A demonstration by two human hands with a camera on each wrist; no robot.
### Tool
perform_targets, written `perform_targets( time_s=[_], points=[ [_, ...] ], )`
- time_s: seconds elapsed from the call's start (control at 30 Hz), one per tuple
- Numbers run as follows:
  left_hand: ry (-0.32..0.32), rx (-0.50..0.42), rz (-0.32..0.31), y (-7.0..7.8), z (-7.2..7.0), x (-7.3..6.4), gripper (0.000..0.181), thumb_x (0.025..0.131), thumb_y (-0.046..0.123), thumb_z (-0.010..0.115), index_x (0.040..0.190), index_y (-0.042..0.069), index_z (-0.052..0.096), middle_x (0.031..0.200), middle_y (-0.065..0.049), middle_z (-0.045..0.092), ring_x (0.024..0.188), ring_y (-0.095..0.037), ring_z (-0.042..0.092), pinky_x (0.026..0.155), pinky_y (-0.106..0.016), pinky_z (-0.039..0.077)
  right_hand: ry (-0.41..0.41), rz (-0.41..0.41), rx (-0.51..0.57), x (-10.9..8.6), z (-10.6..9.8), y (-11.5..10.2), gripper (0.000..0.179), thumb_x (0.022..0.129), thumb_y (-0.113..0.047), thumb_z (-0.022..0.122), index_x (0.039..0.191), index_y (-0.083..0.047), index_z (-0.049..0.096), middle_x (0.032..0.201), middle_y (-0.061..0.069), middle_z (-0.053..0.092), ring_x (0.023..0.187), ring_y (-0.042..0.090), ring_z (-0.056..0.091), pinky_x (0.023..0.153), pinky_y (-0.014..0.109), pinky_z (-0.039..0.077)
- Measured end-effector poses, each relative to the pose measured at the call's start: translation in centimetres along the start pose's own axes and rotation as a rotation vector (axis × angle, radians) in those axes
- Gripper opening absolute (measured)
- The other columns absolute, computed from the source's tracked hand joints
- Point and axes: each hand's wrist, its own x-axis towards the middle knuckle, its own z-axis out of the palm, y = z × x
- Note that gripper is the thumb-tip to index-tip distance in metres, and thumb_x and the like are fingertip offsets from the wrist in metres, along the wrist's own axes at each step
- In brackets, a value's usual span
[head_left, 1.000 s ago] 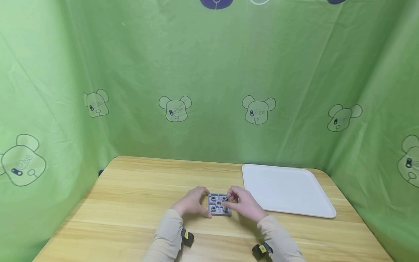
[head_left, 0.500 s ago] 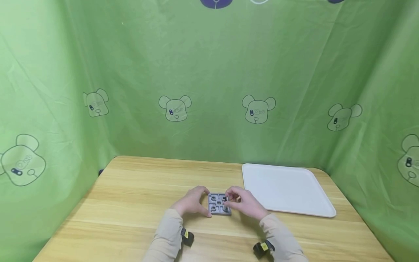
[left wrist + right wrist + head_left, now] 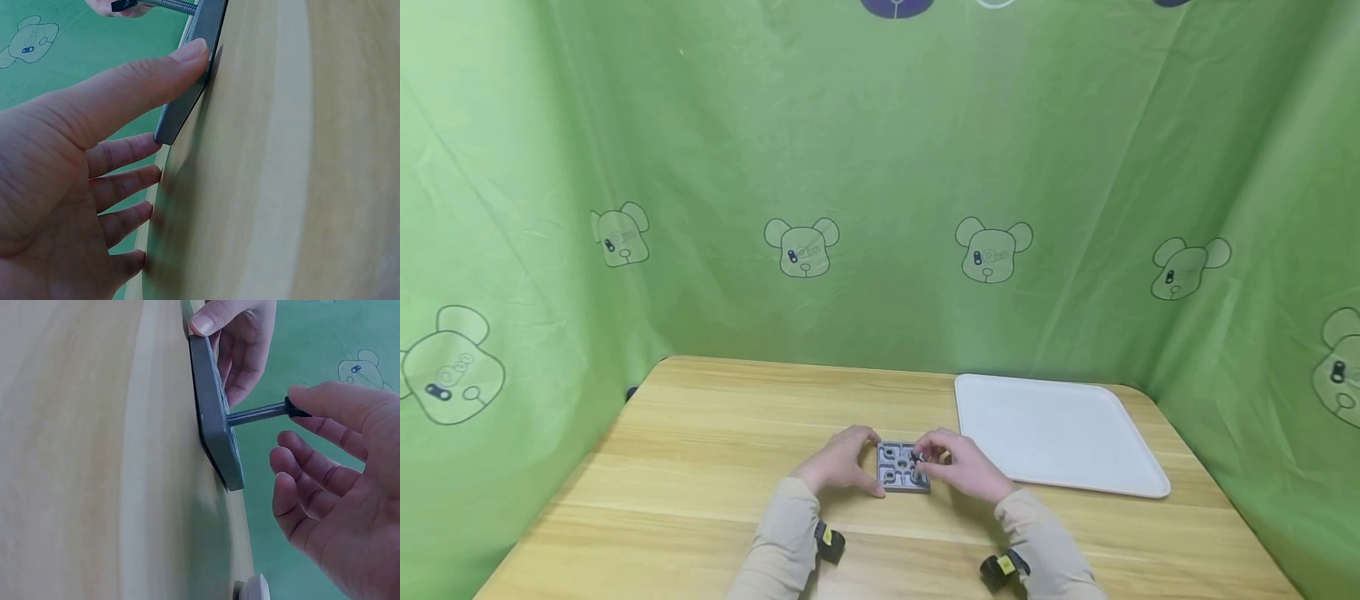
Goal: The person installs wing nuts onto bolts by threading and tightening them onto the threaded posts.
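Note:
A square grey plate [image 3: 902, 482] with recessed holes lies flat on the wooden table. My left hand [image 3: 841, 465] holds its left side between thumb and index finger; the other fingers [image 3: 125, 222] extend down toward the tabletop. Out of one of the plate's right-hand holes rises a threaded bolt [image 3: 256, 415] with a dark head. Thumb and index finger of my right hand [image 3: 958, 468] pinch that head, while the remaining fingers stay loosely bent beside the shank. In the head view, the right fingers partly cover the bolt and the plate's far right corner.
A white tray [image 3: 1060, 435] lies on the table [image 3: 715, 433], just beyond and right of my right hand. Green curtain [image 3: 880, 317] printed with bear heads encloses the table at the back and sides. Each sleeve has a small black camera [image 3: 829, 543] strapped at the wrist.
The fingertips of my right hand have shifted slightly left over the plate, changing their hold on the bolt head. Left hand, plate and tray look unmoved.

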Motion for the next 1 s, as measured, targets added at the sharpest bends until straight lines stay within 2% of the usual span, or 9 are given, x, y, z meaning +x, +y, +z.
perform_targets(
  time_s=[0.1,0.27,0.8,1.0],
  points=[
    [-0.001,0.0,0.003,0.05,-0.05,-0.01,0.083,0.06,0.032,0.09,0.129,0.005,0.053,0.139,-0.015,0.053,0.131,-0.033,0.048,0.115,-0.049,0.036,0.002,0.005,-0.009,0.12,0.14,0.63,0.016,0.085,-0.017,0.071,0.099,-0.012,0.067,0.095,0.003,0.066,0.085,0.01,0.058,0.076,0.024,0.053],
    [-0.003,0.004,0.01,0.06,-0.06,0.05,0.082,0.061,0.032,0.09,0.129,0.005,0.053,0.139,-0.016,0.053,0.131,-0.033,0.048,0.116,-0.05,0.035,-0.002,0.029,-0.013,0.1,0.18,0.68,0.014,0.085,-0.016,0.071,0.098,-0.014,0.067,0.095,0.0,0.066,0.085,0.007,0.057,0.076,0.022,0.051],
    [-0.003,-0.009,0.004,0.04,-0.11,-0.1,0.082,0.06,0.032,0.09,0.128,0.006,0.053,0.138,-0.015,0.053,0.13,-0.034,0.048,0.115,-0.05,0.036,-0.034,0.042,-0.008,-0.14,-0.05,0.72,0.018,0.089,-0.02,0.067,0.104,-0.012,0.07,0.1,0.002,0.066,0.088,0.004,0.056,0.077,0.021,0.049],
    [0.0,-0.007,0.005,-0.01,-0.04,-0.04,0.081,0.06,0.031,0.09,0.128,0.006,0.053,0.137,-0.015,0.054,0.13,-0.033,0.048,0.114,-0.05,0.037,-0.056,0.041,0.009,-0.24,-0.29,0.66,0.021,0.09,-0.022,0.066,0.108,-0.012,0.069,0.104,0.005,0.066,0.092,0.008,0.056,0.081,0.021,0.047]
  ],
)
